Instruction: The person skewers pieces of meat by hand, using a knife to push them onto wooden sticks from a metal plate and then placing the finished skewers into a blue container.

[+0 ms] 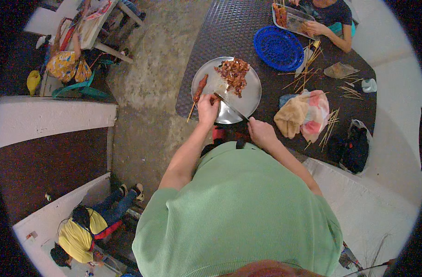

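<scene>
A round steel plate (pixel 243 106) on the dark table (pixel 206 37) bears a heap of reddish-brown meat pieces (pixel 235 71) at its upper right and a skewer of meat (pixel 200 87) along its left side, the stick sticking out over the rim. My right hand (pixel 262 131) is closed on the handle of a knife (pixel 234 107), whose blade reaches across the plate to my left hand. My left hand (pixel 207 106) has its fingers bent together at the blade's far end, beside the skewer; what is pinched there is mostly hidden.
Right: blue perforated tray (pixel 278 48), loose skewer sticks (pixel 332 122), cloths (pixel 292 115), white cup (pixel 369 85), black bag (pixel 354 147). Across the table a person (pixel 336 30) handles a metal tray of skewers (pixel 294 18). A person in yellow (pixel 81 237) is at lower left; another table (pixel 97 23) stands upper left.
</scene>
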The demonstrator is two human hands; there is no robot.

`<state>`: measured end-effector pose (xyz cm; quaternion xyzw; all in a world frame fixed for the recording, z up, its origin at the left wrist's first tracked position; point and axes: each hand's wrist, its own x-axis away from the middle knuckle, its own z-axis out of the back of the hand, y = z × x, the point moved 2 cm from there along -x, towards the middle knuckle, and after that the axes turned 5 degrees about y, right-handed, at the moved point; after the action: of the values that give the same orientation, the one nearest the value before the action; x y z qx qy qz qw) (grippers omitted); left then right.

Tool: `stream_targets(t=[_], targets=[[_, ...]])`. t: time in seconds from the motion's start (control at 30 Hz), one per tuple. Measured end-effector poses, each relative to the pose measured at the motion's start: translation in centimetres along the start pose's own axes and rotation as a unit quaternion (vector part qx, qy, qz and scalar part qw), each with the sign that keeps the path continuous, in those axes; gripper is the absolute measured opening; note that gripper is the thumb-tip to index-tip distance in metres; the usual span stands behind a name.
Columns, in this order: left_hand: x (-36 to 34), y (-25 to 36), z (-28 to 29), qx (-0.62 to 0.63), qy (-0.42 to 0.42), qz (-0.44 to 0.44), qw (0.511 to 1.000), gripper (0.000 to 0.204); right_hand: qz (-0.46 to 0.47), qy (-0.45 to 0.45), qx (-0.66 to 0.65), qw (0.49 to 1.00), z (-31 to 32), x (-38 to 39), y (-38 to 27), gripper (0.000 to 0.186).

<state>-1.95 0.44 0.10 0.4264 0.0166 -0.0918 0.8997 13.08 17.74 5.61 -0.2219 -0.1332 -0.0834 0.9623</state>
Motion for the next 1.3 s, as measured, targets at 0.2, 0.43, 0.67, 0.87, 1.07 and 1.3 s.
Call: stream_targets(t=[0.2, 0.43, 0.67, 0.87, 1.07, 1.3], targets=[[-0.5, -0.3, 0.1, -0.011, 0.013, -0.018, 1.000, 0.010, 0.009, -0.010, 0.010, 1.000, 0.0, -0.3, -0.4, 0.019], [-0.5, 0.4, -0.2, -0.023, 0.018, -0.007, 1.000, 0.007, 0.019, -0.045, 0.033, 0.998, 0.7, -0.7, -1.3, 0.017], [-1.0, -0.4, -0.3, -0.020, -0.003, 0.004, 1.000, 0.012, 0.068, -0.018, 0.035, 0.997, -1.0, -1.9, -1.0, 0.014], [-0.8, -0.1, -0.4, -0.026, 0.010, 0.013, 1.000, 0.008, 0.036, -0.041, 0.028, 0.998, -0.2, -1.0, -0.5, 0.014], [-0.8, -1.7, -1.2, -0.023, 0.034, 0.000, 0.999, 0.009, -0.007, -0.092, 0.051, 0.994, 1.9, 0.7, -0.2, 0.013], [-1.5, -2.1, -0.3, -0.015, -0.031, -0.040, 0.999, 0.011, -0.002, -0.071, 0.028, 0.997, 2.8, 1.5, 1.7, 0.019]])
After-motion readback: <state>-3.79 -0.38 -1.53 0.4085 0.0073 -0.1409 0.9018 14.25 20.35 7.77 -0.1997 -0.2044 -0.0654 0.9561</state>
